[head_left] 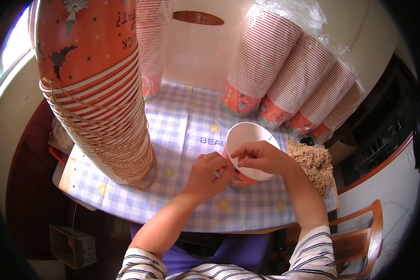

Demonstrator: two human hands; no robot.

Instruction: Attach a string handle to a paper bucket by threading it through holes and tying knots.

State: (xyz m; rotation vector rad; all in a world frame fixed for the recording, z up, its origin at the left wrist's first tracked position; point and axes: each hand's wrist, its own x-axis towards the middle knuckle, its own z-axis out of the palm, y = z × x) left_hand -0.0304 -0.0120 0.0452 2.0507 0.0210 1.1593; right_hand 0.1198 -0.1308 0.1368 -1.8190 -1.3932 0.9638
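Observation:
An orange paper bucket with a white inside stands upright on the checked tablecloth in front of me. My left hand is at the bucket's left outer wall, its fingers bent and pressed together near the rim. Over the bucket's mouth reaches my right hand, fingers curled, with the fingertips just inside the left part of the rim. Whatever is pinched in either hand is too small or hidden to make out. Right of the bucket lies a heap of tan cords.
A tall leaning stack of orange buckets with tan cord handles fills the left side. Several plastic-wrapped bucket stacks stand at the back right, and another wrapped stack at the back left. A wooden chair is at the lower right.

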